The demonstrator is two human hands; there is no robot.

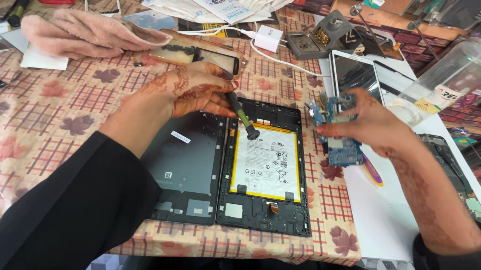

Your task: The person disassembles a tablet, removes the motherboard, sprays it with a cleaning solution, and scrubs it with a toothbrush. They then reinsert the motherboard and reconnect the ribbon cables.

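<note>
While the opened black tablet chassis with its white, yellow-edged battery (263, 170) lies flat on the checked, leaf-patterned tablecloth (42, 118), both hands work above and beside it in the head view. The left hand (189, 93) hovers over the chassis's upper left corner, fingers closed around a slim dark screwdriver with a green band (241, 113); the tool slants down to the right, its wide end resting at the battery's top edge. The right hand (364, 123) sits just right of the chassis, pinching a blue printed circuit board (340, 148) by its upper part, the board hanging roughly upright. Touching the chassis's left side lies the detached grey rear cover (189, 167), inner face up. Beyond the chassis, a pink folded cloth (89, 33) rests at the far left, and a white-framed phone (354, 73) lies to the far right.
</note>
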